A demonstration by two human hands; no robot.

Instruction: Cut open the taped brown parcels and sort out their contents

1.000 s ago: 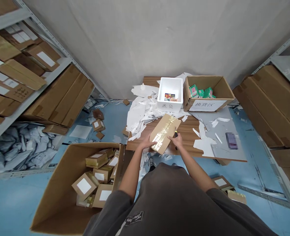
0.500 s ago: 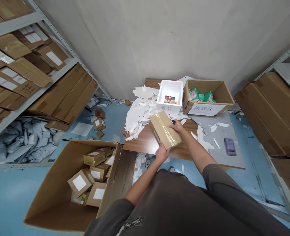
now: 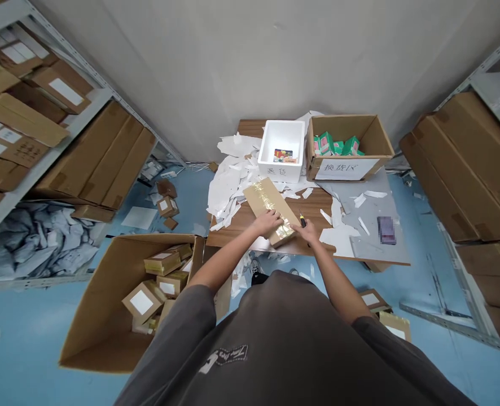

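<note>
A taped cardboard box (image 3: 262, 196) lies at a slant on the wooden table (image 3: 318, 198), clear tape running along its top. My left hand (image 3: 267, 222) rests on the top face of this box, its fingers stretched out over the tape. Close to the box's near right corner, my right hand (image 3: 306, 232) is closed round a utility knife (image 3: 302, 220) with a yellow and black handle. The knife points up and away from me; its thin tip is hard to make out.
Torn white paper (image 3: 227, 189) covers the table's left side. Behind stand a white foam box (image 3: 280, 172) and a carton (image 3: 371, 166) holding green packs. A large carton (image 3: 93, 316) of parcels is at lower left. Shelves (image 3: 84, 113) flank both sides. A phone-like item (image 3: 386, 230) lies right.
The box has gone from being held up in both hands to lying on the table. My left hand has moved from its near edge onto its top. The view has shifted.
</note>
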